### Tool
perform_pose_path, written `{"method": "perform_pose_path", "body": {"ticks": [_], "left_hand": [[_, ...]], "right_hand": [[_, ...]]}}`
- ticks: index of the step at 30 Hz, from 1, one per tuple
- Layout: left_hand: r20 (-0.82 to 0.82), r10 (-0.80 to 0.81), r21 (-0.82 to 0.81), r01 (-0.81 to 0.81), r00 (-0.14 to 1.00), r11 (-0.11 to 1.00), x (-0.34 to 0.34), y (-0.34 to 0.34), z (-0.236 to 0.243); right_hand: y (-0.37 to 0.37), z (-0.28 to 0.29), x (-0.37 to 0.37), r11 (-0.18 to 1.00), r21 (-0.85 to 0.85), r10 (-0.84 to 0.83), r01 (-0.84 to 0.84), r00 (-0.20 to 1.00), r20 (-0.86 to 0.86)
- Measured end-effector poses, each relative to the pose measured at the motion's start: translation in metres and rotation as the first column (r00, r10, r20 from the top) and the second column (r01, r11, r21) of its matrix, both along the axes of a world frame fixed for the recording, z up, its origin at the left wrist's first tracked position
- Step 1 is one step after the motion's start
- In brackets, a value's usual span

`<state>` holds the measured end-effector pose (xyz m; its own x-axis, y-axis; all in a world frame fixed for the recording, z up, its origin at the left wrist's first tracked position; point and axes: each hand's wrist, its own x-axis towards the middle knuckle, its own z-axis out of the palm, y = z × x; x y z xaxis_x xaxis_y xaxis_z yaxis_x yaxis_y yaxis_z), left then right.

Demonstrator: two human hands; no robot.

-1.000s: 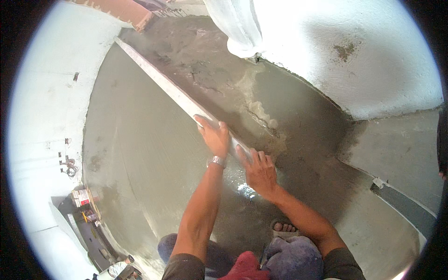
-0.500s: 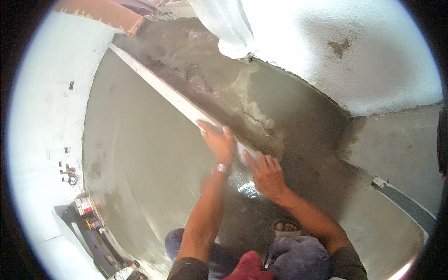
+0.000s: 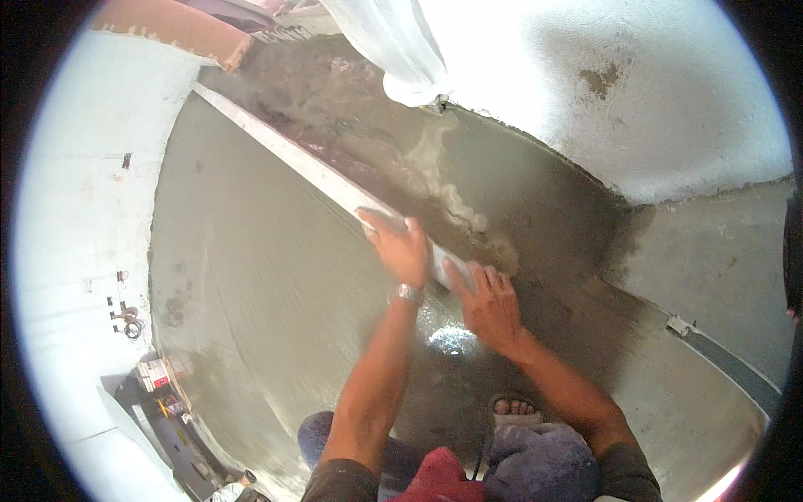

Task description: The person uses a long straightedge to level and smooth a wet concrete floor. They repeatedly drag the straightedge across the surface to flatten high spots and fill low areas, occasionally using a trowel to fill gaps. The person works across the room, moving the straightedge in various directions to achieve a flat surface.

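Note:
A long, pale screed board point(image 3: 309, 169) lies slantwise across the wet cement floor point(image 3: 251, 217), from the far left wall toward my knees. My left hand point(image 3: 398, 247), with a watch at the wrist, grips the board near its close end. Closer to the end, my right hand point(image 3: 489, 303) is wrapped over the same board. Its very tip is hidden by my right fingers. Left of the board the cement is smooth with faint drag lines; on its right a wetter, uneven patch point(image 3: 443, 167) with a pale streak shows.
White walls point(image 3: 84, 192) stand at left and upper right. Wires point(image 3: 127, 322) stick out of the left wall. Assorted items point(image 3: 159, 381) sit in a dark recess at lower left. A white hanging cloth or sack point(image 3: 401, 58) is at the top. My sandalled foot point(image 3: 512, 408) is below my right hand.
Both hands and the close end of the board have shifted slightly to the right. Fresh faint lines show in the cement left of the board.

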<state>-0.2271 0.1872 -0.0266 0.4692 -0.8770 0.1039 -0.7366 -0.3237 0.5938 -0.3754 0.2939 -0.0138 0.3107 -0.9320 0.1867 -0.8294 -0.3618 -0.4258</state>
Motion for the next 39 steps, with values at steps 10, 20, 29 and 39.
{"method": "perform_pose_path", "body": {"ticks": [10,20,29,39], "left_hand": [[0.018,0.022,0.004,-0.023,1.0,1.0,-0.008,-0.007,0.003],[-0.07,0.045,0.034,-0.043,0.997,0.999,-0.017,-0.023,0.007],[-0.092,0.041,-0.081,-0.049,0.995,0.996,0.008,-0.025,0.016],[-0.278,0.006,-0.029,-0.015,0.961,0.999,0.063,0.017,0.116]], "right_hand": [[-0.003,0.002,-0.007,1.0,0.024,0.003,-0.004,1.0,0.022],[-0.017,0.008,-0.015,0.998,0.055,-0.017,0.016,1.0,0.024],[-0.017,0.021,0.003,0.999,-0.015,0.032,-0.031,0.996,0.079],[0.021,0.119,0.052,0.978,0.095,0.168,-0.184,0.973,0.156]]}}
